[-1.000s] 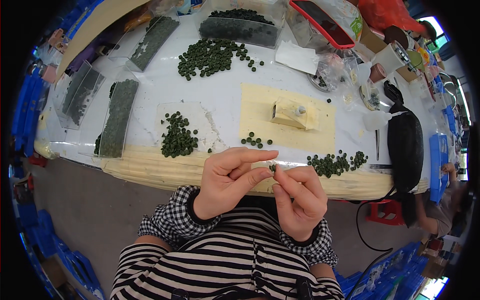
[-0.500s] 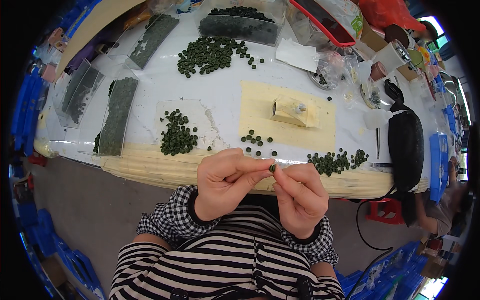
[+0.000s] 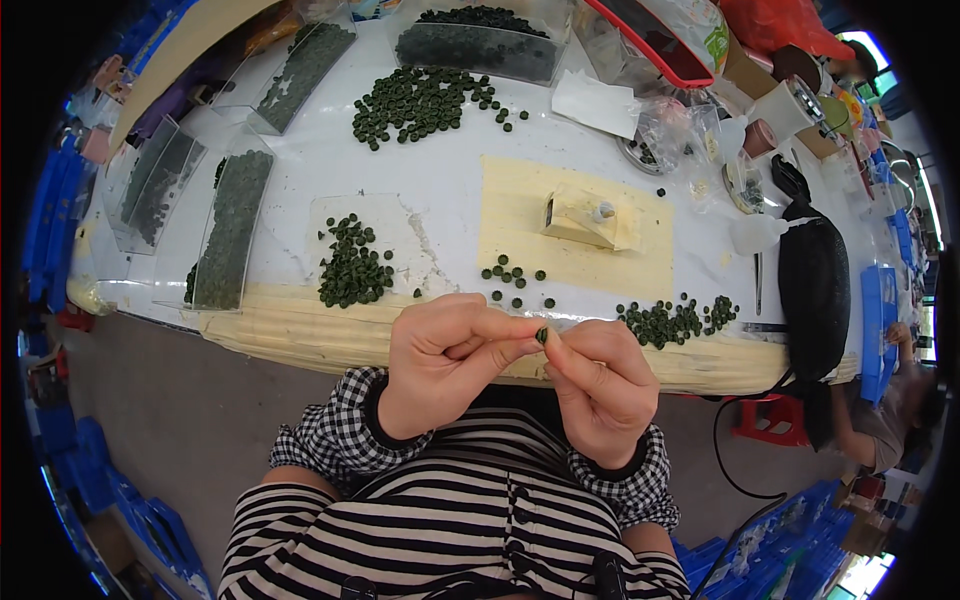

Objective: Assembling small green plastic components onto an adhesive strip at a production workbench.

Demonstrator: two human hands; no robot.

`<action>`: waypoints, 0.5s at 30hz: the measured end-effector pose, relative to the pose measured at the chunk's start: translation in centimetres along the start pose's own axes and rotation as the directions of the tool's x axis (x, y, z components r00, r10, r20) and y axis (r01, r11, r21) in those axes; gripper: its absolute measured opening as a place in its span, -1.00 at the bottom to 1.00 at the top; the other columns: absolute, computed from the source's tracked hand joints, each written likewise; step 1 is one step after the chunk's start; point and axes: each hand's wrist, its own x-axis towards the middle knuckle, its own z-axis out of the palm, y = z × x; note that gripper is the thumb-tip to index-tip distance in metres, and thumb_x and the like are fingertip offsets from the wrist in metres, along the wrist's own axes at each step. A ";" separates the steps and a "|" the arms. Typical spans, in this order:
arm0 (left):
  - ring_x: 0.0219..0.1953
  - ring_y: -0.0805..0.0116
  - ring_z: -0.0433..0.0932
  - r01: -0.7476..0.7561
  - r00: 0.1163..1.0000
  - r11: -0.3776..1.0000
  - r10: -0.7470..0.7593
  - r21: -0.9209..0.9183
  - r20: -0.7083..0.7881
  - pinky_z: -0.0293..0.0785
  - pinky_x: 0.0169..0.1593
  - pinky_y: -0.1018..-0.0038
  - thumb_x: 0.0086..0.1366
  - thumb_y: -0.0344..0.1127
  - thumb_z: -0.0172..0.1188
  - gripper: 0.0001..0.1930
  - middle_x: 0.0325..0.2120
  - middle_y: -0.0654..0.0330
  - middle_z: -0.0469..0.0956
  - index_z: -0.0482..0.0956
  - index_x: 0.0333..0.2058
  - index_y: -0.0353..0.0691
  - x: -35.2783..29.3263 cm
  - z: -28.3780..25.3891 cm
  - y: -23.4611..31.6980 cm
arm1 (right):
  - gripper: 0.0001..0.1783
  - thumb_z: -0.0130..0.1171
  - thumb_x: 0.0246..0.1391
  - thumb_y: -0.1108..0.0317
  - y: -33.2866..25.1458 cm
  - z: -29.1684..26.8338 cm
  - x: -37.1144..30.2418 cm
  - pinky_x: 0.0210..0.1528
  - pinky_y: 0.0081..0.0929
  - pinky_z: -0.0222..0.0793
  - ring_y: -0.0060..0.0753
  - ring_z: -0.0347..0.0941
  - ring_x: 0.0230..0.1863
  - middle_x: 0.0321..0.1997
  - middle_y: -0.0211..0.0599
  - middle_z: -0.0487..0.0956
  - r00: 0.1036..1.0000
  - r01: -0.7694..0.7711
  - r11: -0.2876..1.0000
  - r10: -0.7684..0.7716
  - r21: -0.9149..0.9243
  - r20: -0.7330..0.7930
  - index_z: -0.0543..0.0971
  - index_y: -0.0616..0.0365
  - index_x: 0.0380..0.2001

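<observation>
Between my fingertips, just over the table's front edge, is a small dark green round piece point(image 3: 542, 336). My left hand point(image 3: 447, 362) pinches it from one side with thumb and forefinger. From the other side my right hand point(image 3: 603, 385) grips it the same way, so the fingertips of both nearly meet and partly cover it. Several similar green pieces point(image 3: 518, 283) lie loose just beyond my hands. A heap of them point(image 3: 355, 265) sits to the left, and another pile point(image 3: 665, 322) lies right of my right hand.
A small block with a nozzle point(image 3: 590, 218) stands on a yellow sheet point(image 3: 510, 205). Clear bins of green pieces point(image 3: 232, 230) line the left and back, near a large spread pile point(image 3: 410, 105). A black pouch point(image 3: 815, 290), tweezers point(image 3: 758, 283) and a red-edged phone point(image 3: 655, 45) lie right.
Both hands keep their pinch on the green piece. My left hand has shifted very slightly left, and the piece appears turned a little.
</observation>
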 end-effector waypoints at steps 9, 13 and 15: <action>-0.69 0.66 0.07 0.085 0.995 0.991 -0.081 -0.099 0.052 -0.01 -0.58 0.64 0.09 -0.52 0.33 -0.73 -0.74 0.43 0.19 0.66 -0.18 -0.19 0.2 0.1 -0.1 | -0.64 0.29 -0.16 0.65 -0.2 -0.1 -0.1 -0.40 -0.54 0.31 -0.41 0.42 -0.45 -0.40 -0.34 0.55 0.997 -0.073 0.995 0.075 0.069 -0.027 0.65 0.21 -0.19; -0.69 0.64 0.09 -0.042 0.991 0.999 0.038 0.025 0.127 0.00 -0.58 0.63 0.03 -0.52 0.37 -0.72 -0.75 0.43 0.19 0.66 -0.21 -0.22 0.7 -0.5 0.1 | -0.66 0.29 -0.16 0.66 -0.2 -0.4 -0.1 -0.39 -0.54 0.32 -0.41 0.41 -0.44 -0.41 -0.32 0.54 0.999 -0.029 0.999 0.031 0.040 -0.034 0.65 0.23 -0.21; -0.70 0.61 0.14 -0.114 0.988 0.989 0.102 0.098 0.119 0.03 -0.60 0.62 0.02 -0.52 0.38 -0.72 -0.76 0.40 0.22 0.66 -0.22 -0.23 0.8 -0.6 0.4 | -0.66 0.28 -0.17 0.67 -0.3 -0.6 -0.1 -0.39 -0.53 0.32 -0.40 0.41 -0.44 -0.42 -0.32 0.53 0.997 -0.050 0.999 0.051 0.009 -0.066 0.65 0.23 -0.23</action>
